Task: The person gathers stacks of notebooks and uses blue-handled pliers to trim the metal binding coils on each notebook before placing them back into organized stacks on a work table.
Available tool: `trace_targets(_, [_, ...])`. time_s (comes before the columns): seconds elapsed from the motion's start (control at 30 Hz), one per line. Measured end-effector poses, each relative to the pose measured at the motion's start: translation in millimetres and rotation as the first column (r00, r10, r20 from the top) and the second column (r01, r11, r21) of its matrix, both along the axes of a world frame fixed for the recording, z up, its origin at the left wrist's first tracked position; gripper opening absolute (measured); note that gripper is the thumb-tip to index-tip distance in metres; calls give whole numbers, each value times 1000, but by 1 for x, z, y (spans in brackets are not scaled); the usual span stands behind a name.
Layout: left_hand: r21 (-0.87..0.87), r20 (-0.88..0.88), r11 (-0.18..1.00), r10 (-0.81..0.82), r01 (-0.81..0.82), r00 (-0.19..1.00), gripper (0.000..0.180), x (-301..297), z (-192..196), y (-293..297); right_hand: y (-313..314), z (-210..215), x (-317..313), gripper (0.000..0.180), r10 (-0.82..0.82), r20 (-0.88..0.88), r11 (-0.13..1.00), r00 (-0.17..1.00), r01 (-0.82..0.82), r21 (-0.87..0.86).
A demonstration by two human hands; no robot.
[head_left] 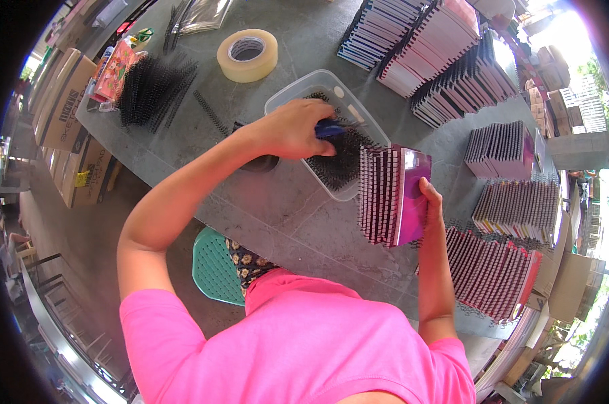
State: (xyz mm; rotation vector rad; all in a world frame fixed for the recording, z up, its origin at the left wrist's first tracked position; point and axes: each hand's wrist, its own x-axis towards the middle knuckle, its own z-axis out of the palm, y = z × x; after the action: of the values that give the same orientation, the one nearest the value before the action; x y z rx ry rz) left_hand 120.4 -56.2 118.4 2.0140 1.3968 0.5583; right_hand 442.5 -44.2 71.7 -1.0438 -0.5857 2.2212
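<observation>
My left hand (292, 129) is closed around blue-handled pliers (329, 128), whose metal tip points right. It is above a clear plastic tub (350, 101) holding many black coil scraps (339, 170). At the tub's right side, my right hand (431, 202) grips a stack of spiral-bound notebooks (380, 198). Their black coils face left and a purple cover shows on the right, with my thumb against it. The fingers beneath the stack are mostly hidden. Partly behind my left forearm is a dark round object (263, 163).
Tape roll (247, 55) and a pile of black binding coils (153, 91) lie at the far left of the grey table (250, 215). Stacked notebooks (446, 67) line the far right, with red-edged notebooks (490, 273) nearer. A green stool (217, 269) and cardboard boxes (65, 101) stand left.
</observation>
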Motion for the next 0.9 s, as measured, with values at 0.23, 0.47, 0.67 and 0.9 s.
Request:
trace_targets(0.23, [-225,679,952,1,207,734,29,37,-16,16,-3,7,0,54,41,3,999,999,-41,-9])
trace_targets(0.47, [-46,509,997,-30,63,860,22,48,-9,10,-3,3,-5,52,3,106,1000,994,-2,-10])
trace_targets(0.67, [-375,689,926,314,-49,653,22,32,13,19,4,6,-10,51,-36,78,999,996,33,35])
trace_targets(0.9, [-522,408,852,300,-49,862,31,21,11,9,-4,-9,1,55,-103,-308,989,946,131,74])
